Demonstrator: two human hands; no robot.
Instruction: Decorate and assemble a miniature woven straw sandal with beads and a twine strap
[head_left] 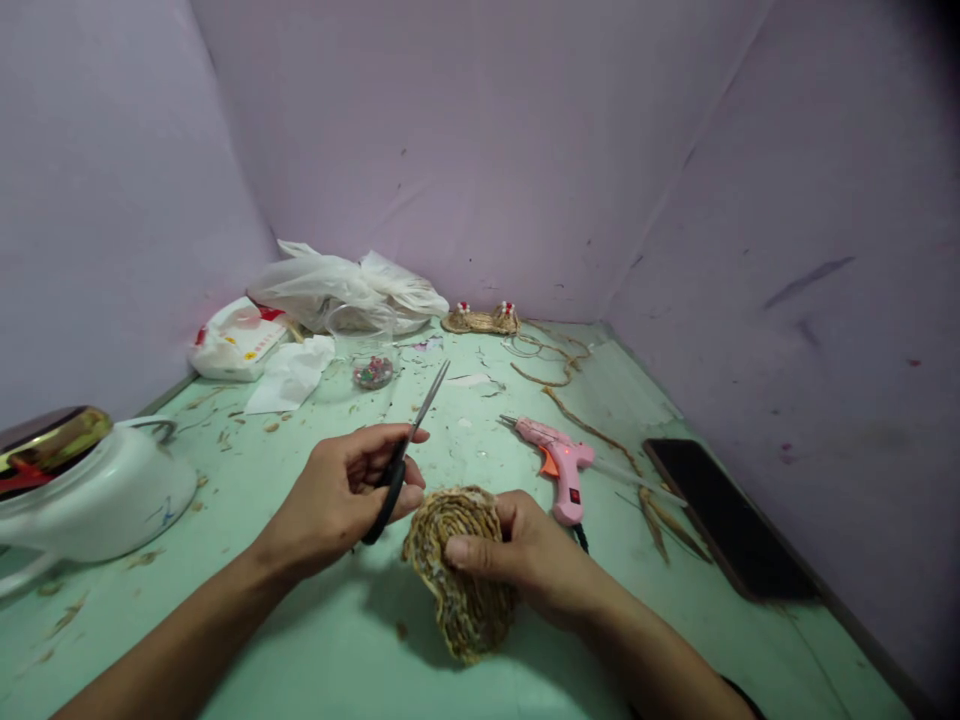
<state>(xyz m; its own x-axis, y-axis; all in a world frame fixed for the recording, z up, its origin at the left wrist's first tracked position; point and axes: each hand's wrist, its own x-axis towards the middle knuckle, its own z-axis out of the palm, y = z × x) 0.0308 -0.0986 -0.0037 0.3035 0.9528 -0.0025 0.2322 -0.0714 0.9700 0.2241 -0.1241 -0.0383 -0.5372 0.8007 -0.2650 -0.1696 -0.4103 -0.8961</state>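
A pair of scissors (388,490) with black handles is held in my left hand (341,490), its blades pointing up and away. My right hand (536,555) grips a coiled piece of braided straw (465,590), flat and sole-shaped, with the thumb lying across its face. The two hands are close together over the near part of the table, the straw piece just right of the scissors. Beyond my right hand lies a pink glue gun (559,460) with a glue stick in its back and its red light lit.
A phone (727,520) lies at the right. Twisted straw cords (559,370) and a finished straw piece with red and white beads (481,320) are at the back. At the left are a white pot-like vessel (112,500), plastic bags (345,290) and a bead container (373,372).
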